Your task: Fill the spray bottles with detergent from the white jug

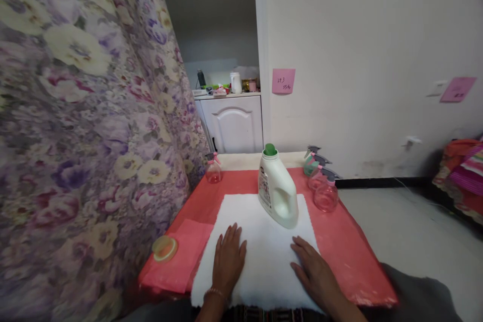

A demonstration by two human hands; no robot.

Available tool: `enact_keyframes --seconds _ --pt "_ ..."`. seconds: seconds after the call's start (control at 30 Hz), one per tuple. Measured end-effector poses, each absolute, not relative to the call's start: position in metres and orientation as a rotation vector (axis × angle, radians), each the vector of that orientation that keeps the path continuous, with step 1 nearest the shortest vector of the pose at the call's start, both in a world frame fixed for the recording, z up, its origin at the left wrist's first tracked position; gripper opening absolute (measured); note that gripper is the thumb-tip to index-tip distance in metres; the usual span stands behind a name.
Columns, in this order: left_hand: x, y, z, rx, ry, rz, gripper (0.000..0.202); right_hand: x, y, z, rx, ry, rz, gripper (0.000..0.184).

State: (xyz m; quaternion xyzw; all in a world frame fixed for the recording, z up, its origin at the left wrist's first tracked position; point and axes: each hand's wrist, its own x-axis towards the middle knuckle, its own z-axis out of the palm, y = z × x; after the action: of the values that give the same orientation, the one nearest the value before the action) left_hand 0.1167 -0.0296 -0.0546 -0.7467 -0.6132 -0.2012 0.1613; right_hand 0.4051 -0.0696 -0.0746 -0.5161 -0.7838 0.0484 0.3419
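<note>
A white towel (260,221) lies spread on a red-covered table (350,251). My left hand (227,260) rests flat on the towel's near left part, fingers stretched out. My right hand (316,272) lies flat on its near right edge, fingers together and extended. A white detergent bottle with a green cap (276,188) stands upright on the towel's far side, apart from both hands.
A pink spray bottle (213,168) stands at the far left corner, three more spray bottles (325,192) at the far right. A small yellow lid (164,248) sits on a pink cloth (184,256) at left. A floral curtain (83,110) hangs left; wall and cabinet (234,123) behind.
</note>
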Motion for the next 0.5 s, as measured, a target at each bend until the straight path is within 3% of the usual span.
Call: enact_keyframes --seconds 0.5 --pt "0.1163 -0.0298 -0.0544 -2.128 -1.772 -0.562 0.041 0.4053 -0.0702 -0.0728 -1.368 -2.066 0.143 0.039"
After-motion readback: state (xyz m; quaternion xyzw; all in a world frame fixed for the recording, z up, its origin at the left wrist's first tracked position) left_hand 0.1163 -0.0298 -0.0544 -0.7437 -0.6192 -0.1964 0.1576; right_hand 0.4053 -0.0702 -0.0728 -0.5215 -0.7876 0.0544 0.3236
